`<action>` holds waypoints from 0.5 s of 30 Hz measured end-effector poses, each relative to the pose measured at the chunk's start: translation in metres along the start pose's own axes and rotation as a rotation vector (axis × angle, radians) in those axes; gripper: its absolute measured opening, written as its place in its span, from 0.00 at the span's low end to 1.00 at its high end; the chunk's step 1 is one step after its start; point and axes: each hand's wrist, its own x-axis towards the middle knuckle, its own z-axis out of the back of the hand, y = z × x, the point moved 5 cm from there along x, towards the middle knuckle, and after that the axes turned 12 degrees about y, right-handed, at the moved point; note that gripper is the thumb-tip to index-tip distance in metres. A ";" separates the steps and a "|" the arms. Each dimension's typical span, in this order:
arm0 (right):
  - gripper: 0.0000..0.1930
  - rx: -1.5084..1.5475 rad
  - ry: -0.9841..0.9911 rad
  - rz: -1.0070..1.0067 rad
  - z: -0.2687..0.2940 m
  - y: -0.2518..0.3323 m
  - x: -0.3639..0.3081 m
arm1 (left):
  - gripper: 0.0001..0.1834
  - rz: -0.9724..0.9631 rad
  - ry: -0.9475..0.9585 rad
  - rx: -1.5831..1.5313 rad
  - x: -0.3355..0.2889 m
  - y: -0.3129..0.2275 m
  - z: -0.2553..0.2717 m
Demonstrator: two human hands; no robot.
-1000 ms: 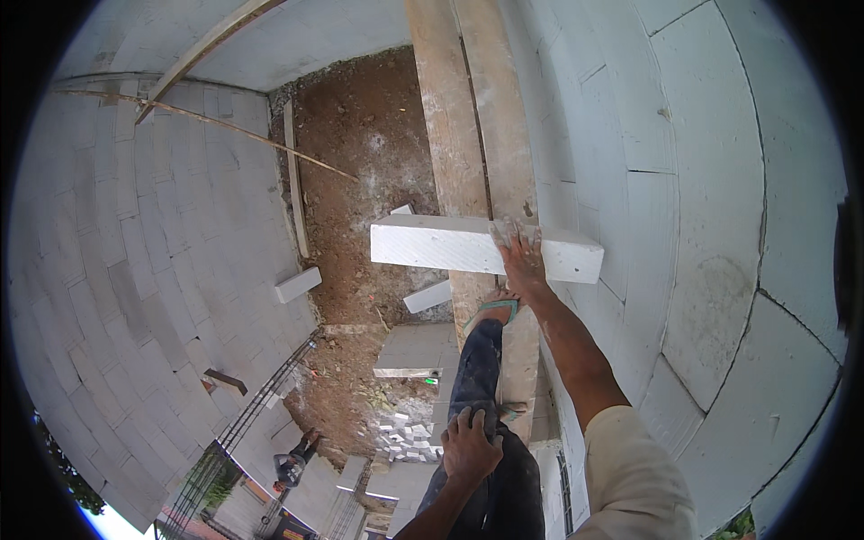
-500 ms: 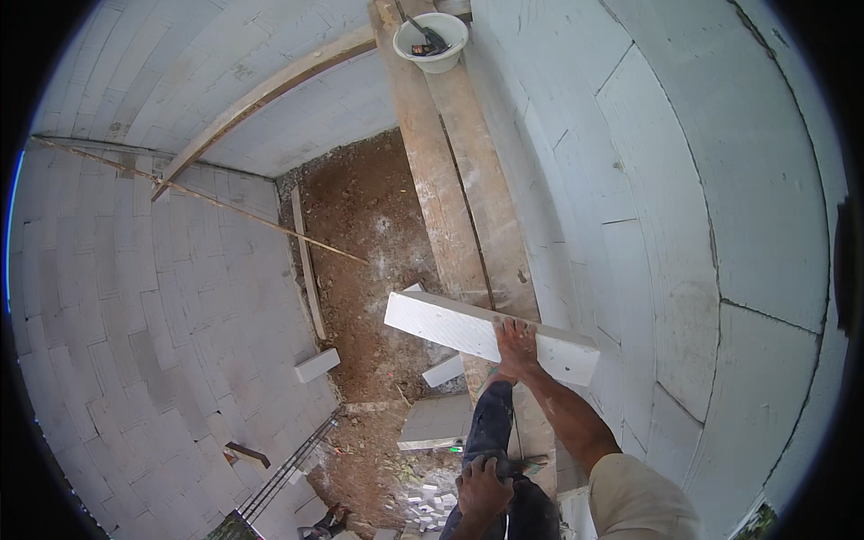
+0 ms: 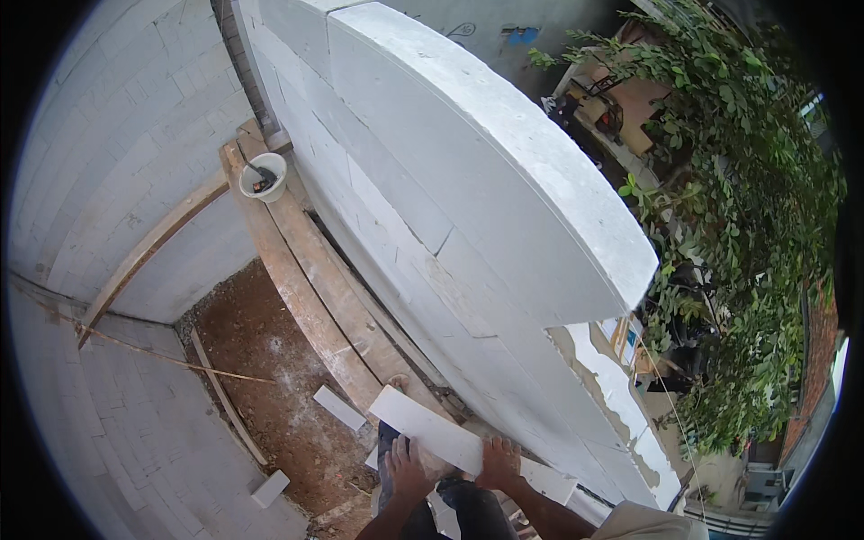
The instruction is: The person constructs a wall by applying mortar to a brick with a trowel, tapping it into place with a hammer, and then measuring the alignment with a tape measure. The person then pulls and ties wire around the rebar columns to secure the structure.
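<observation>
White, flat-faced oblong block (image 3: 438, 434) against right hand (image 3: 499, 463)

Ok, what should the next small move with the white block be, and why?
Probably secure the left hand on the near edge of the white block before shifting it. The right hand lies across the block, which extends on either side of it; the left is close to that edge, but whether it grips can't be told.

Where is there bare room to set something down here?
The planks look bare midway between the bucket and the block; so does the wall top, between planks and tree. Crowded: around the block, where left hand, right hand and legs bunch together.
</observation>
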 end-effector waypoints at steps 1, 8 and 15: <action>0.57 0.002 -0.021 -0.020 -0.007 -0.027 -0.031 | 0.63 -0.170 0.007 0.052 -0.005 -0.033 0.007; 0.57 0.171 -0.112 -0.125 -0.089 -0.183 -0.244 | 0.70 -0.925 0.361 0.506 -0.072 -0.256 -0.003; 0.59 0.346 -0.108 -0.160 -0.157 -0.257 -0.361 | 0.61 -1.279 0.592 0.602 -0.139 -0.360 -0.065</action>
